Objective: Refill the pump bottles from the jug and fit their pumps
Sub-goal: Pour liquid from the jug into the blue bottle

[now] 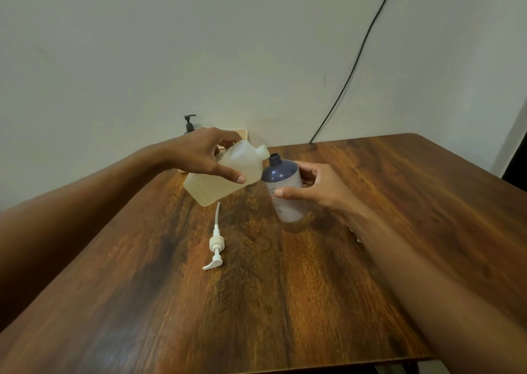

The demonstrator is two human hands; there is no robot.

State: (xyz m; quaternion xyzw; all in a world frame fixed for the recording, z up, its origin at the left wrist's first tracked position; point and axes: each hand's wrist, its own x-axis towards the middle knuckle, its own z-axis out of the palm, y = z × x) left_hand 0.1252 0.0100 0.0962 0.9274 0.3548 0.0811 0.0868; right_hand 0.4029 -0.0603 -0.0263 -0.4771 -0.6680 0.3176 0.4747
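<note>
Two bare forearms are seen reaching in from the near edge over a dark-grained wooden table [285, 302]. A white pump [216, 244] is laid flat on the wood between them, its nozzle turned toward the viewer and its dip tube pointing away toward the jug. It is apart from both hands.

Just beyond it, to the right, a bottle [291, 211] with a blue shoulder and a pale, labelled lower body is gripped by the right hand [316, 188]. The thumb is pressed across the front of the label and the fingers are curled round the far side. The bottle is tilted, with its uncapped neck [275, 158] leaning left toward the jug. Whether its base is resting on the table cannot be told, as that part is blurred.

To the left, a translucent jug [225, 182] holding pale yellowish liquid is lifted clear of the table by the left hand [199, 154]. It is clamped from above, thumb on the near face and fingers hooked over the top. The jug is tipped to the right, so that its open spout [263, 151] is held just beside and slightly above the bottle's neck. Whether jug and bottle are touching at the shoulder cannot be told.

Behind the left hand, at the back edge of the table, a dark pump bottle [189, 122] is partly hidden, only its pump head showing. A pale wooden object [242, 132] is glimpsed next to it. A black cable [356, 62] is run up the plain wall [142, 45] from the table's far edge.
</note>
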